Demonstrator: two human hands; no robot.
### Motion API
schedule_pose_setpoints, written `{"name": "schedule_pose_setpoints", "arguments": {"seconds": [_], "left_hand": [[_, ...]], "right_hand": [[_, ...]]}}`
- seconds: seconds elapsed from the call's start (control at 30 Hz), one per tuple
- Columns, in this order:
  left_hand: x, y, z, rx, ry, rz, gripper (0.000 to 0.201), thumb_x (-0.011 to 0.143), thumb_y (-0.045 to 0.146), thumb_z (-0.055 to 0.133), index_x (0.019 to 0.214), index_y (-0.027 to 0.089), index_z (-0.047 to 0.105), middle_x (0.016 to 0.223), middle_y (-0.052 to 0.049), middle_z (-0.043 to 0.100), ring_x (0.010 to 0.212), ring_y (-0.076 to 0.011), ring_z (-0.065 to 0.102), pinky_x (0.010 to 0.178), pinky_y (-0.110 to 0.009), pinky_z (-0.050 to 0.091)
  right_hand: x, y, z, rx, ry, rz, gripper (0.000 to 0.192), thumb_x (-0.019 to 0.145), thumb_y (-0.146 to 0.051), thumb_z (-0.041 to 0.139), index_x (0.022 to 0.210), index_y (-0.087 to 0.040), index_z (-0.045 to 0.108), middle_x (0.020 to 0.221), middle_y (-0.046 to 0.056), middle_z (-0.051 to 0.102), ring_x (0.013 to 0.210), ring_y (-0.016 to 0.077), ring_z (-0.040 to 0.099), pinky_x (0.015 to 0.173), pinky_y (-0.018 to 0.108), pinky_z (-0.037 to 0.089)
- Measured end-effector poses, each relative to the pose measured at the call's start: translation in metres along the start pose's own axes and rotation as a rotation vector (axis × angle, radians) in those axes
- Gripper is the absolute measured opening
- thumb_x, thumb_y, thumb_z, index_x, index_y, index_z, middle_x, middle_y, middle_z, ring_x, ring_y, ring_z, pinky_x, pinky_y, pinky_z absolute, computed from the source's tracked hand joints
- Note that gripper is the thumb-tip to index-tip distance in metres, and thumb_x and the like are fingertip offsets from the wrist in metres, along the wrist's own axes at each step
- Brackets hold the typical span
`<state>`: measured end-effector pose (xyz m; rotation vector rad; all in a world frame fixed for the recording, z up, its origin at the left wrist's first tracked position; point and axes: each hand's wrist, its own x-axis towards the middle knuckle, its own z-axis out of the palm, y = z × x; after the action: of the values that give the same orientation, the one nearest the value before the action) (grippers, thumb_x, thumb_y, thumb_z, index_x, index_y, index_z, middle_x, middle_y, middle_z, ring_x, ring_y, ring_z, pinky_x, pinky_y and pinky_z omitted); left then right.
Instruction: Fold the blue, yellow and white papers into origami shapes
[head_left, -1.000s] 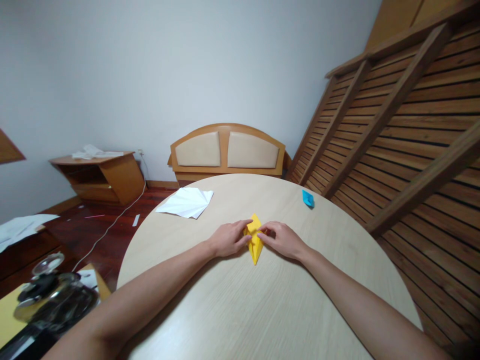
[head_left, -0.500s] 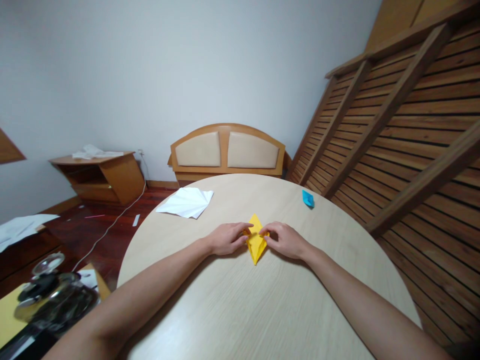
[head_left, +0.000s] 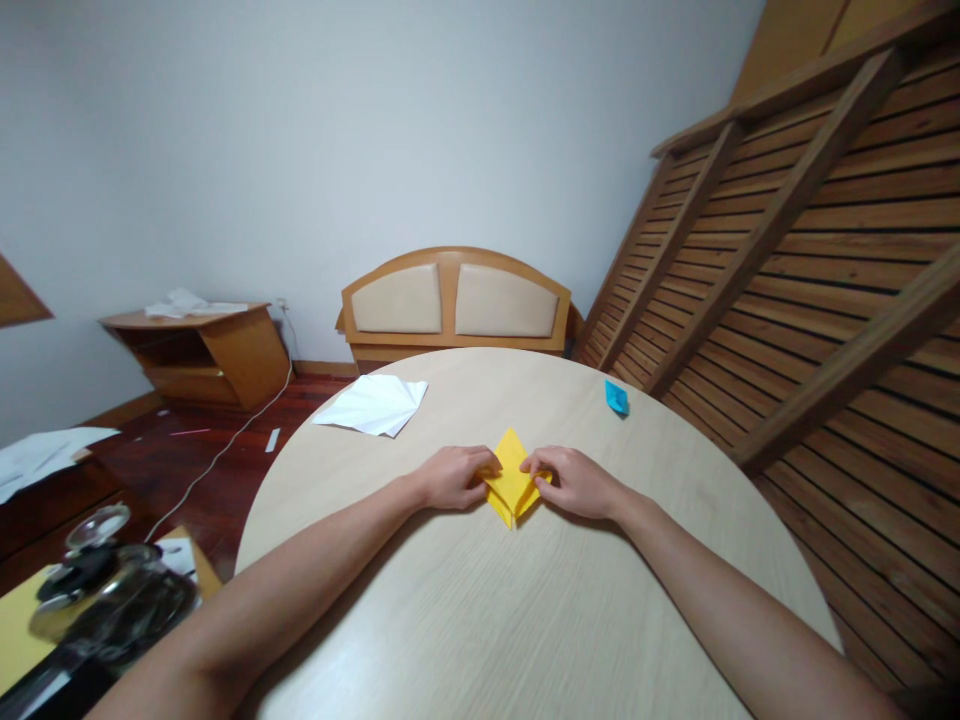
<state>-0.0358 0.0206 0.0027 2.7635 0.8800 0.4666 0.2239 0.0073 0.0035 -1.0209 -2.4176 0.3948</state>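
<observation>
Yellow folded paper (head_left: 512,484): light, thin, creases easily, slides on table (head_left: 480,620). Left hand (head_left: 453,477) and right hand (head_left: 571,480) pinch side corners, fingers curled. Grip at edges between hands.

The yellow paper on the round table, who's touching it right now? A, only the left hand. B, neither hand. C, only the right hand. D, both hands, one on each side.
D: the left hand and the right hand each pinch a side of the yellow paper, which lies on the table.
</observation>
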Motion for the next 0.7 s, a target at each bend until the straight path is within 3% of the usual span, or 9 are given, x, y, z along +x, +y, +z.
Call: {"name": "schedule_pose_setpoints", "arguments": {"seconds": [0.4,0.53,0.7], "left_hand": [[0.003,0.006,0.003,0.063,0.13,-0.293,0.016,0.09,0.03,0.05,0.098,0.02,0.059,0.08,-0.004,0.07,0.069,-0.0185,0.064,0.06,-0.026,0.04],[0.005,0.006,0.009,-0.018,0.225,-0.366,0.01,0.089,0.03,0.052,0.091,0.021,0.055,0.077,-0.002,0.066,0.067,-0.0176,0.061,0.06,-0.026,0.038],[0.009,0.005,0.018,-0.2,0.353,-0.386,0.008,0.079,0.017,0.055,0.084,0.021,0.05,0.077,0.0,0.063,0.068,-0.0154,0.057,0.062,-0.025,0.04]], "right_hand": [[0.001,-0.004,-0.004,-0.023,0.007,0.099,0.009,0.083,-0.019,0.056,0.092,-0.021,0.058,0.086,0.002,0.069,0.076,0.0173,0.062,0.069,0.027,0.042],[0.004,-0.006,0.0,-0.013,0.03,0.157,0.012,0.094,-0.029,0.05,0.098,-0.022,0.058,0.089,0.003,0.071,0.075,0.0184,0.065,0.065,0.027,0.041],[0.007,-0.008,0.009,0.047,0.092,0.209,0.014,0.097,-0.033,0.048,0.103,-0.022,0.055,0.09,0.005,0.074,0.076,0.0204,0.069,0.062,0.027,0.042]]}}
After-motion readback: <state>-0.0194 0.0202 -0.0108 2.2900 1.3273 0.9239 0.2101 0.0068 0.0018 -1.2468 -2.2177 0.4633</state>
